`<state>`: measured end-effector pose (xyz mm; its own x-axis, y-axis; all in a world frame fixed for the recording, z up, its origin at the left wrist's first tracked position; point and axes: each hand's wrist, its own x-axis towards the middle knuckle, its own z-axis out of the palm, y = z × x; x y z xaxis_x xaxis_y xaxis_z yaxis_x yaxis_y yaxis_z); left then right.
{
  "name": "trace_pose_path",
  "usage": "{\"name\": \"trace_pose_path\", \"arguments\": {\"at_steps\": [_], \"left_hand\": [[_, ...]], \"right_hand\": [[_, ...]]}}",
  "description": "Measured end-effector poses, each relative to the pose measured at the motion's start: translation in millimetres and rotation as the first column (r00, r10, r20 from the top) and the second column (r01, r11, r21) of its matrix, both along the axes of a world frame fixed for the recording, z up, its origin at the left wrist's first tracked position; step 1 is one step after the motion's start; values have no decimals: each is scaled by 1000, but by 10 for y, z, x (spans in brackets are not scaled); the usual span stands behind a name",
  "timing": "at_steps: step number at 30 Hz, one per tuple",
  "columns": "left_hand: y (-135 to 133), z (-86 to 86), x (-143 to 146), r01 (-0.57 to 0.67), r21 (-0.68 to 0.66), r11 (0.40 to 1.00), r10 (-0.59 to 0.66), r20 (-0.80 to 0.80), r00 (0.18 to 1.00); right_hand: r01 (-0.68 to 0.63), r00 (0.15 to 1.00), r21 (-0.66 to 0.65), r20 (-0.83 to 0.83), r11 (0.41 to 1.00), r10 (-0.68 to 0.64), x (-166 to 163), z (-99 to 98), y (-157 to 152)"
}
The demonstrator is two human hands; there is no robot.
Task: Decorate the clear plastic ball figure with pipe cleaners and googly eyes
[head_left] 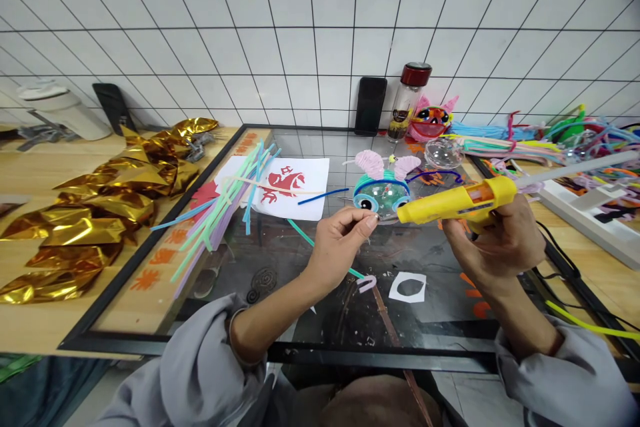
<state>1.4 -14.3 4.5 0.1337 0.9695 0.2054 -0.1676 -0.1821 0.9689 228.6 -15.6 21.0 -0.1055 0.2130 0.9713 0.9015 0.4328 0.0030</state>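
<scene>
My right hand (505, 247) grips a yellow hot glue gun (445, 203), its nozzle pointing left and a long whitish glue stick (575, 170) sticking out behind. Close to the nozzle, my left hand (335, 243) has thumb and forefinger pinched together. Something small and dark seems to show at the fingertips, too small to name. Just beyond both hands sits a clear ball craft animal (385, 195) with a green and blue pipe-cleaner band, pink ears (370, 164) and ringed googly eyes. The fingers and nozzle partly cover its lower front.
Bundled pipe cleaners (213, 207) lie left, over paper with a red print (300, 187). Gold foil (115, 200) covers the left side. A phone (371, 105), glass bottle (409, 100) and pink craft head (431, 121) stand behind. At right is a white power strip (590, 220).
</scene>
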Motion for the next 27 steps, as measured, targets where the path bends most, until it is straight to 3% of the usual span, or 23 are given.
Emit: {"name": "trace_pose_path", "arguments": {"at_steps": [4,7,20,27], "left_hand": [[17,-26,15,42,-84,996,-35,83,996],[6,-1,27,63,-120,991,-49,111,993],[-9,5,26,95,-113,989,-79,133,988],[-9,16,20,95,-129,987,-81,112,990]], "right_hand": [[75,997,-20,-11,997,-75,4,-15,-6],[59,998,-27,0,998,-59,-3,-22,-16],[21,1000,-16,18,1000,-21,10,-19,-7],[64,998,-77,3,995,-64,12,-28,-26]]}}
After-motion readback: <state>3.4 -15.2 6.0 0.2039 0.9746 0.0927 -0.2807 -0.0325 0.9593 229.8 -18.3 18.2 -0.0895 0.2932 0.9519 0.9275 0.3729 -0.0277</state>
